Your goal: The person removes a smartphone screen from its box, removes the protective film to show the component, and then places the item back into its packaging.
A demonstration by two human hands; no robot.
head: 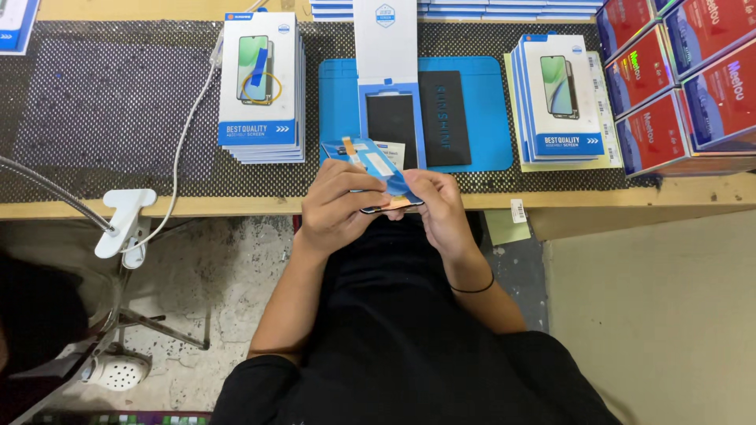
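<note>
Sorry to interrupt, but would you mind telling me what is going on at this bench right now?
A seated person holds a flat phone screen part in both hands at the bench edge. The left hand and right hand grip it from either side, with a blue film lifted above it. An opened box lies on the blue mat, with stacks of white boxes on both sides.

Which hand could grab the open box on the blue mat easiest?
Probably the right hand: it sits just below the open box. The left hand grips more of the phone screen.
</note>
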